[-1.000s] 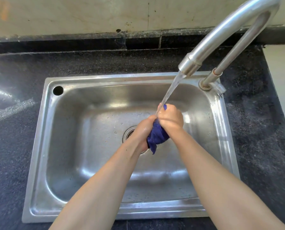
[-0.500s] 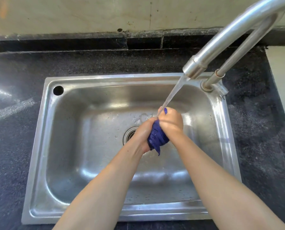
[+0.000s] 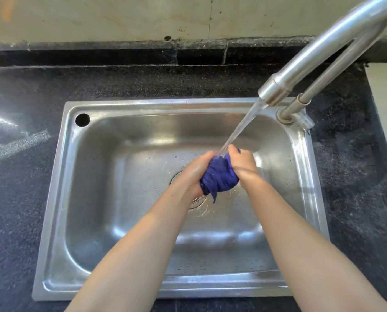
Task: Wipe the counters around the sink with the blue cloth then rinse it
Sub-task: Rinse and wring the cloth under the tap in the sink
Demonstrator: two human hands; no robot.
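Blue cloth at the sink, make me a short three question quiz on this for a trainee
1. True or false: the tap is running onto the cloth.
2. Which hands grip the cloth? A) left hand only B) right hand only C) both
3. Fill in: the cloth is held above the ____ of the sink.

Key
1. True; the stream lands where the hands meet.
2. C; both grip the bunched cloth.
3. Drain, partly hidden by the left hand.
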